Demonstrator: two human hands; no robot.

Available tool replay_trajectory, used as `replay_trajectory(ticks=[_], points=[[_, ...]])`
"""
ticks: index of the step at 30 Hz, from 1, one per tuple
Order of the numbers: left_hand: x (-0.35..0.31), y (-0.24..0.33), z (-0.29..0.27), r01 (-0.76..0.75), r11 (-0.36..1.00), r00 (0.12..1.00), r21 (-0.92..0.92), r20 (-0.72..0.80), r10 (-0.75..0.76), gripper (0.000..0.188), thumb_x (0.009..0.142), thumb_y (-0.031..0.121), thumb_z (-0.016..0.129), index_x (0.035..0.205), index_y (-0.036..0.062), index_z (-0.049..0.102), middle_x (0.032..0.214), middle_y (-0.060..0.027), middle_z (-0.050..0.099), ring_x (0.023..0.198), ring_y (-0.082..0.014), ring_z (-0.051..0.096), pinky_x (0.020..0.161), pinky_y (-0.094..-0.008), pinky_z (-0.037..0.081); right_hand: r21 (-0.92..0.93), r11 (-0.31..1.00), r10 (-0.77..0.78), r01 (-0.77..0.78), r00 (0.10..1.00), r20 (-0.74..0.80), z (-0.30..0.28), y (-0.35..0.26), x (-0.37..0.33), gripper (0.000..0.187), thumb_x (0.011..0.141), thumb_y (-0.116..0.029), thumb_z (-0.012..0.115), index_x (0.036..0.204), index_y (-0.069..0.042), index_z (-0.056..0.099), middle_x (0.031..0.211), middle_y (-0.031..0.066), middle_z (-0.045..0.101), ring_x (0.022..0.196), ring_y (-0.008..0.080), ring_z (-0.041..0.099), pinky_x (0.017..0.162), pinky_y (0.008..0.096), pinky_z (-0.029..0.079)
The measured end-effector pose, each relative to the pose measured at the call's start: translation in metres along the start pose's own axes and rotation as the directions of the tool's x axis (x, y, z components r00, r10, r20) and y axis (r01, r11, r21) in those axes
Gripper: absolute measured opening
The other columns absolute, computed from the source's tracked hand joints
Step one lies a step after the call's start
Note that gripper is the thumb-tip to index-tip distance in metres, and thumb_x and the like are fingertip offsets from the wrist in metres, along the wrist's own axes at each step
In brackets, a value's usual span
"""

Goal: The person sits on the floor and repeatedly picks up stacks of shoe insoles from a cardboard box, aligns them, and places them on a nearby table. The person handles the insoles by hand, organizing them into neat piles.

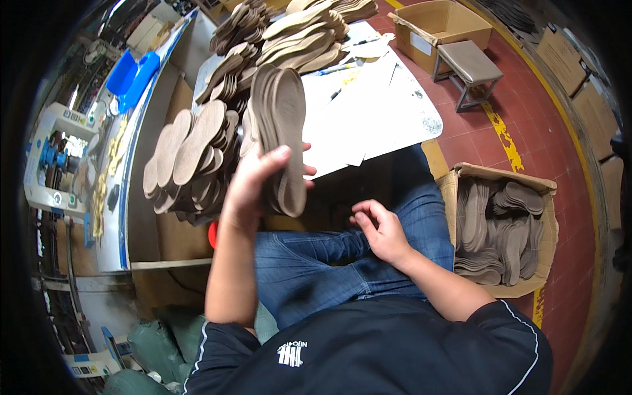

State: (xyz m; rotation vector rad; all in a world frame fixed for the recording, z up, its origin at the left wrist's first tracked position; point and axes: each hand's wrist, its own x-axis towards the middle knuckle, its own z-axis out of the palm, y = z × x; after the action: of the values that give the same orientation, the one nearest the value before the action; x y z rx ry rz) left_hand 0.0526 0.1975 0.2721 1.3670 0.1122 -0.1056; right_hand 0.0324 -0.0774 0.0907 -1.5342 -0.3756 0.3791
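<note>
A stack of brown-grey shoe insoles (287,118) stands nearly upright in my left hand (249,179). My thumb lies across the near side, and the fingertips show past the right edge. My right hand (383,232) hovers above my right thigh with nothing in it, its fingers loosely bent and the thumb apart from them. Left of the held stack, more insoles (197,141) lie in overlapping piles at the table's edge. Further piles of insoles (303,39) cover the far part of the white tabletop (388,112).
To my right, a cardboard box (548,253) on the red tiled floor holds many insoles. Beyond it stand a small padded stool (471,62) and another cardboard box (454,20). On the left, a bench carries a blue plastic holder (133,79) beside a white machine (56,158).
</note>
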Motion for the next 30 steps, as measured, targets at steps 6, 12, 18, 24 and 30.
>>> replay_trajectory(ticks=[6,12,18,24,30], points=[[-0.043,-0.107,0.061,-0.08,0.975,0.991,-0.206,-0.118,0.057,0.071,0.108,0.027,0.082,0.162,0.0007,0.043,0.142,-0.018,0.071,0.133,-0.0241,0.071,0.119,-0.0417,0.055,0.129,0.986,-0.124,0.104,0.979,0.162,0.009,-0.061,0.025,0.074,0.121,-0.038,0.059,0.172,0.006,0.03,0.159,0.0248,0.058,0.144,0.0294,0.059,0.124,0.0436,0.047],[-0.058,-0.143,0.07,-0.205,0.92,0.934,-0.333,-0.349,0.082,0.057,0.123,0.03,0.056,0.17,0.0032,0.039,0.162,-0.0161,0.059,0.146,-0.026,0.062,0.125,-0.0442,0.05,0.2,0.975,0.036,-0.095,0.96,0.279,0.013,-0.07,0.009,0.1,0.108,-0.038,0.08,0.177,0.003,0.021,0.162,0.0266,0.056,0.153,0.0313,0.055,0.13,0.0462,0.042],[-0.069,-0.141,0.075,-0.218,0.88,0.942,-0.423,-0.328,0.076,0.084,0.11,0.005,0.075,0.171,0.0117,0.016,0.159,-0.0174,0.055,0.147,-0.0267,0.058,0.125,-0.0463,0.05,0.246,0.963,0.057,-0.112,0.974,0.221,0.021,-0.059,-0.004,0.106,0.094,-0.013,0.094,0.175,0.0,0.027,0.158,0.0212,0.061,0.149,0.0284,0.059,0.127,0.046,0.048],[-0.056,-0.139,0.07,-0.259,0.794,0.945,-0.55,-0.315,0.091,0.059,0.125,0.05,0.041,0.163,0.0053,0.041,0.157,-0.0182,0.064,0.143,-0.0284,0.065,0.124,-0.0467,0.052,0.408,0.902,0.082,-0.145,0.982,0.168,0.014,-0.06,-0.004,0.095,0.095,-0.006,0.09,0.172,0.003,0.033,0.156,0.0195,0.065,0.146,0.0256,0.063,0.128,0.0432,0.047],[-0.056,-0.151,0.063,-0.216,0.779,0.943,-0.589,-0.333,0.009,0.072,0.125,0.058,0.025,0.158,0.002,0.056,0.147,-0.0194,0.073,0.132,-0.0314,0.074,0.118,-0.0476,0.059,0.411,0.897,0.073,-0.161,0.973,0.22,0.014,-0.064,-0.008,0.093,0.095,-0.007,0.09,0.17,0.004,0.036,0.156,0.0194,0.065,0.146,0.0249,0.063,0.126,0.042,0.047]])
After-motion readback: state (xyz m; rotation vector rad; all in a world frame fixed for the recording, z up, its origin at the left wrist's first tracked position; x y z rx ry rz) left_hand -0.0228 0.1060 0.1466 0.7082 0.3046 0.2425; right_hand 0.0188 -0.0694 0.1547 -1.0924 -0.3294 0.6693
